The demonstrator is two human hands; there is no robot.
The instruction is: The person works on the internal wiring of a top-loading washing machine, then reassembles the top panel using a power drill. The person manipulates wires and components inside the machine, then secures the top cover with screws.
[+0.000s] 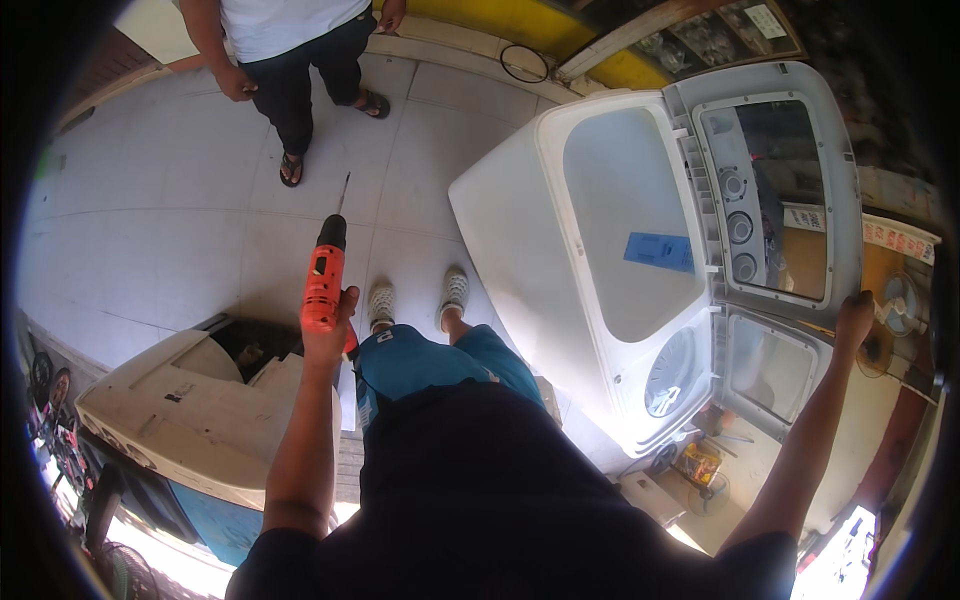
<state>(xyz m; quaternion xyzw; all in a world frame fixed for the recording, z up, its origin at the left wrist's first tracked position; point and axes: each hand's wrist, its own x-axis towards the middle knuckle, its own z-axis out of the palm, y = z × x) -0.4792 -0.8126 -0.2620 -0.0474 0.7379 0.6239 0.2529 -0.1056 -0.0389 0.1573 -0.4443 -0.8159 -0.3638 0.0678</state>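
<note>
Aim the red drill point(322, 285), clamped in the left grip point(330, 345), clear of the bystander point(300, 28). Steady the open lid point(846, 200), clamped in the right grip point(854, 317), at the right edge of the washing machine point(510, 225).

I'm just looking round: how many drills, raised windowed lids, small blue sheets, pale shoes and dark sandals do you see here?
Drill, in the left hand: 1
Raised windowed lids on the white machine: 2
Small blue sheet: 1
Pale shoes: 2
Dark sandals: 2
Total: 8
</note>
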